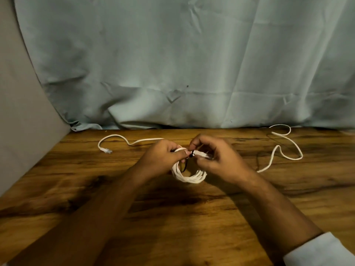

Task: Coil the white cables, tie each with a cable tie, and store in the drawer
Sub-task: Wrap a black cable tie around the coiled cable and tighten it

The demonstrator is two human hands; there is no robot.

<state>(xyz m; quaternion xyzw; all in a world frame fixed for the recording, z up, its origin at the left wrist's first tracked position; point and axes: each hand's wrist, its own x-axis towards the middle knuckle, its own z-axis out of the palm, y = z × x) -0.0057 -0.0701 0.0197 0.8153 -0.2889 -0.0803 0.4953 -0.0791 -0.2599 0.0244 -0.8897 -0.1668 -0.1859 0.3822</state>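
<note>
Above the table, both hands pinch the coiled cable, fingers hiding the tie.

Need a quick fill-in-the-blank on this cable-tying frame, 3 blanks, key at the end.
1. Both hands, left hand and right hand, hold a coiled ____ cable.
2. The cable tie at the fingertips is ____ in colour.
3. The loose cable on the wooden table lies to the person's ____.

Missing words: white; black; right
</note>
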